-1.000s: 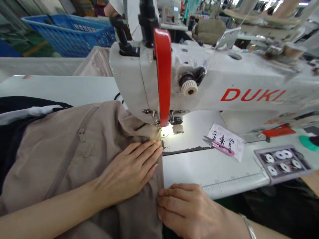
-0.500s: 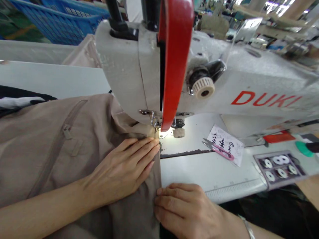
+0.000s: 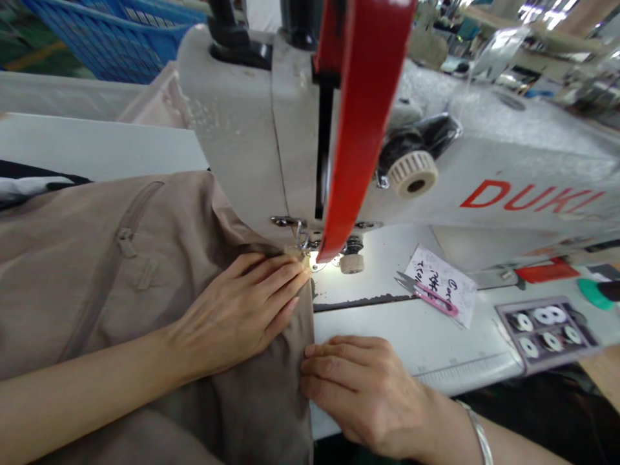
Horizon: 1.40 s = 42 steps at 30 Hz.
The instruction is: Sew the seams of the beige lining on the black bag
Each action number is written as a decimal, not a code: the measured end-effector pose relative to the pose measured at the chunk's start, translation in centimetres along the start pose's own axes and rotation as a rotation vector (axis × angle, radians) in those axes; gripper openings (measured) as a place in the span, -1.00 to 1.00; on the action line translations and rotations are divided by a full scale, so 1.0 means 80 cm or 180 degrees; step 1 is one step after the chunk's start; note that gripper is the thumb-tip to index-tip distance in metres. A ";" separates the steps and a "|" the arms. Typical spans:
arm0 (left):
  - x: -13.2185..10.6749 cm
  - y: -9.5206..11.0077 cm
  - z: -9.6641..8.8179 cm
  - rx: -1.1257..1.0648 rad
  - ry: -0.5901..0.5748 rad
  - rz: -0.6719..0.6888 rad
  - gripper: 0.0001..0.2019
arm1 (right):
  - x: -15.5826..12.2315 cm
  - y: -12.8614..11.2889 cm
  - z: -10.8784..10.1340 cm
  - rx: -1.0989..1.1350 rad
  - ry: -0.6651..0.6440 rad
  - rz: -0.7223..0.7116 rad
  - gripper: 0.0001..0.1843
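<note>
A brown fabric piece (image 3: 174, 258) with a zip (image 3: 126, 242) set into it spreads over the left of the sewing table. Its right edge runs under the presser foot of a sewing machine (image 3: 237, 129), where a lamp lights the needle area. My left hand (image 3: 237, 316) lies flat on the fabric, fingers stretched out and together, the tips just in front of the presser foot. Closer to me, my right hand (image 3: 358, 387) pinches the fabric's right edge between thumb and fingers. The thumb is mostly hidden.
Pink-handled thread snips (image 3: 431, 297) lie on a marked paper slip (image 3: 462, 284) right of the needle. Farther right is a bobbin case tray (image 3: 547, 329) near the table's front edge. A red lever cover (image 3: 361, 148) rises in front of the machine head. Behind stands a blue basket (image 3: 111, 39).
My right hand has moved slightly forward with the fabric edge, towards the needle. The left hand stays pressed near the presser foot. The camera view has shifted a little.
</note>
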<state>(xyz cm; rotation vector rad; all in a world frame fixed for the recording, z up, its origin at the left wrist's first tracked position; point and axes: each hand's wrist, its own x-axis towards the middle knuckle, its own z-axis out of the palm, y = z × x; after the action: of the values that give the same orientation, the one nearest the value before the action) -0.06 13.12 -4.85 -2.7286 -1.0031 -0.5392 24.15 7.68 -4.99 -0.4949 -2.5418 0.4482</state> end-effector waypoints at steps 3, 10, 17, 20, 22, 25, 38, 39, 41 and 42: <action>0.003 -0.006 0.003 0.0011 0.0028 0.0012 -0.69 | 0.003 0.004 -0.001 0.0058 -0.0031 0.0040 -0.69; 0.007 -0.018 0.006 -0.0112 0.0237 0.0157 -0.75 | 0.013 0.013 -0.003 0.0033 0.0073 0.0106 -0.69; 0.007 -0.030 0.007 0.0071 0.0259 0.0247 -0.76 | 0.024 0.026 -0.005 -0.0120 0.0101 0.0072 -0.71; 0.006 -0.038 0.011 0.0159 0.0200 0.0254 -0.74 | 0.028 0.033 -0.003 -0.0206 0.0157 0.0062 -0.72; 0.006 -0.044 0.013 0.0198 0.0110 0.0149 -0.72 | 0.031 0.036 -0.002 -0.0272 0.0156 0.0063 -0.75; 0.006 -0.054 0.016 0.0125 0.0118 0.0202 -0.71 | 0.034 0.041 0.000 -0.0328 0.0168 0.0072 -0.79; 0.011 -0.060 0.006 0.0383 0.0083 0.0474 -0.74 | 0.032 0.022 -0.001 -0.0791 -0.0030 -0.0022 -0.80; 0.013 -0.056 0.000 0.0364 -0.0049 0.0470 -0.71 | 0.030 0.016 -0.001 -0.0812 -0.0082 -0.0068 -0.80; 0.013 -0.048 -0.015 0.0244 -0.0435 0.0408 -0.69 | 0.025 0.005 0.002 -0.0856 -0.0100 -0.0168 -0.80; 0.011 -0.042 -0.023 0.0152 -0.0626 0.0379 -0.69 | 0.022 0.000 0.004 -0.0891 -0.0068 -0.0203 -0.79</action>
<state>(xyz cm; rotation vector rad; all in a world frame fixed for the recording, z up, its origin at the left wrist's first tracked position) -2.14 15.64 -2.64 -2.8176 -0.8746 -0.2278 22.57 8.34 -4.51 -0.5092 -2.6459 0.0734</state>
